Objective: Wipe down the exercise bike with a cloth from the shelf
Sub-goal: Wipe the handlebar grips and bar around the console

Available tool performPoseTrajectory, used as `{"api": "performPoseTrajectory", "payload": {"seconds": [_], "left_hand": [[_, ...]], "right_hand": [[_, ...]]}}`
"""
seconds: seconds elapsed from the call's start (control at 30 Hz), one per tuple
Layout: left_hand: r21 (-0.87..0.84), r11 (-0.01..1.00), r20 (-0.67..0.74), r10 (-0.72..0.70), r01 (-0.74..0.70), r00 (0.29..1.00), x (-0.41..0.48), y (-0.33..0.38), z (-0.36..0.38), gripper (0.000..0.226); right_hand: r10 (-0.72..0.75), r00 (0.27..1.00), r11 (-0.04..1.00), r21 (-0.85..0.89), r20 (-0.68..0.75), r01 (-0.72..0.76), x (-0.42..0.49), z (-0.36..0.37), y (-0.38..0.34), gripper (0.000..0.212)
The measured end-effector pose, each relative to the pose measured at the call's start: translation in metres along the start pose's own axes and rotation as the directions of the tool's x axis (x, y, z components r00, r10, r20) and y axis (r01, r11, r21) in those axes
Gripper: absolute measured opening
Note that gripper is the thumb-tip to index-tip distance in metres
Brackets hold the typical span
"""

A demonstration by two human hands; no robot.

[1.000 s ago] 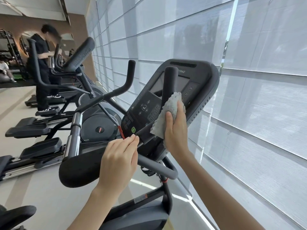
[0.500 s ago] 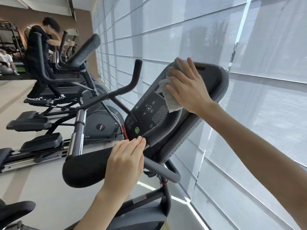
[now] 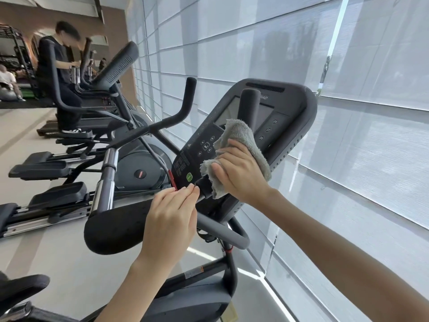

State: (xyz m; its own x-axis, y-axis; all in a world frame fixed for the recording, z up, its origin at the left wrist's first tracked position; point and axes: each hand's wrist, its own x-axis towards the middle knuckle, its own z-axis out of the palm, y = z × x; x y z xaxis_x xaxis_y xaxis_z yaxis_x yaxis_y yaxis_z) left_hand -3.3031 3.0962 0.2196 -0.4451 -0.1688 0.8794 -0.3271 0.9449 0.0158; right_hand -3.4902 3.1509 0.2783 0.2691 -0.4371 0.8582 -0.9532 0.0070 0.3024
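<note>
Gym, blinds-covered windows (image 3: 371,147) on the right. Right hand (image 3: 241,175) grips a grey cloth (image 3: 243,138) wrapped round the upright handlebar (image 3: 249,105) of the exercise bike (image 3: 204,273), in front of its console (image 3: 299,112). Left hand (image 3: 171,217) has straight fingers, tips touching the console's lower edge. Elliptical (image 3: 139,168) at left, person (image 3: 58,66) beyond.
</note>
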Motion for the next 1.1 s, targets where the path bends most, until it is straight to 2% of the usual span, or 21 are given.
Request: {"api": "performPoseTrajectory", "payload": {"seconds": [0.07,0.13,0.2,0.3,0.4,0.47,0.53,0.6,0.67,0.77,0.9,1.0,1.1], "left_hand": [[0.003,1.0,0.002,-0.002,0.002,1.0,0.0,0.0,-0.001,0.027],[0.0,1.0,0.003,0.003,-0.003,1.0,0.0,0.0,-0.001,0.026],[-0.004,1.0,0.004,0.015,-0.015,1.0,0.0,-0.001,-0.001,0.026],[-0.004,1.0,0.004,0.022,-0.022,1.0,0.001,-0.003,0.0,0.027],[-0.001,1.0,0.007,0.023,-0.023,1.0,0.0,-0.003,0.001,0.027],[-0.002,1.0,0.006,0.025,-0.025,1.0,0.0,-0.003,0.001,0.027],[-0.006,1.0,-0.001,0.028,-0.028,1.0,0.0,-0.003,0.002,0.026],[-0.008,0.999,-0.014,0.031,-0.031,0.999,-0.001,-0.003,0.003,0.026],[-0.011,0.999,-0.024,0.033,-0.033,0.999,0.0,-0.004,0.003,0.027],[-0.006,0.999,-0.028,0.038,-0.038,0.999,0.001,-0.004,0.003,0.026],[-0.006,1.0,-0.018,0.027,-0.027,0.999,0.001,-0.002,0.002,0.026],[-0.017,1.0,0.004,0.022,-0.022,1.0,0.002,-0.002,0.001,0.027],[-0.012,1.0,0.007,0.018,-0.018,1.0,0.003,-0.002,0.0,0.026]], "right_hand": [[0.04,0.999,0.994,0.099,-0.016,-0.039,-0.004,-0.001,-0.005,0.039],[0.015,0.996,0.99,0.141,-0.087,-0.003,-0.001,-0.006,-0.002,0.043],[-0.053,0.974,0.994,0.083,-0.222,0.073,0.01,-0.016,0.006,0.046],[-0.168,0.89,0.986,-0.055,-0.424,0.159,0.042,-0.038,0.03,0.043],[-0.217,0.825,0.971,-0.204,-0.521,0.126,0.082,-0.056,0.061,0.038],[-0.217,0.843,0.951,-0.303,-0.492,0.068,0.1,-0.054,0.071,0.033],[-0.18,0.92,0.943,-0.326,-0.349,0.061,0.103,-0.044,0.074,0.029],[-0.041,0.981,0.98,-0.199,-0.187,0.003,0.095,-0.033,0.072,0.03],[0.109,0.987,0.994,-0.016,-0.119,-0.111,0.091,-0.027,0.071,0.029],[0.27,0.958,0.959,0.112,-0.093,-0.26,0.092,-0.025,0.069,0.031],[0.548,0.835,0.806,0.296,-0.05,-0.512,0.078,-0.018,0.056,0.042],[0.627,0.779,0.727,0.372,-0.016,-0.578,0.06,-0.013,0.04,0.05],[0.63,0.776,0.698,0.43,0.01,-0.572,0.026,-0.006,0.011,0.053]]}}
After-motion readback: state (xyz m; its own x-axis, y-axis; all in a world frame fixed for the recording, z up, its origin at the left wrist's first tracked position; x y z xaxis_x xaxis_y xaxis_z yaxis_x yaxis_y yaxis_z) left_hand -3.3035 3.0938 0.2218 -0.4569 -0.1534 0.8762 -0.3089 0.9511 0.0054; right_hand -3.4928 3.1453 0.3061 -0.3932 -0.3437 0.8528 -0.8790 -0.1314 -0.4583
